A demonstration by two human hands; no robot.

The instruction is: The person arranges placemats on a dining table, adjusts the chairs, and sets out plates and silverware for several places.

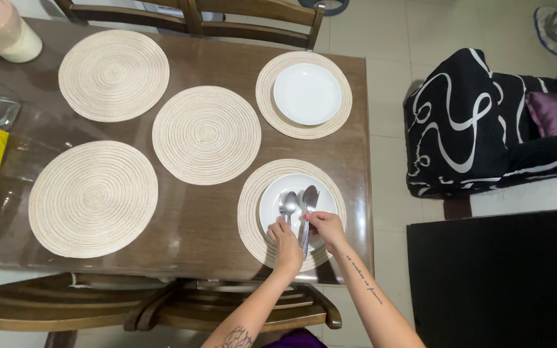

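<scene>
Brown wooden table [188,238], five round woven placemats, near-right placemat [251,212] bearing white plate [269,209], left hand [287,241] fingers pinched on spoons [289,205], right hand [327,227] fingers closed on serving spoon [309,200], all over plate

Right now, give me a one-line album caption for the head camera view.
Two hands, left hand and right hand, hold spoons over a white plate on a woven placemat.

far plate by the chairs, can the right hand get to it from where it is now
Probably yes. The right hand holds cutlery over the near plate, and only bare tabletop lies between it and the empty far plate.
</scene>
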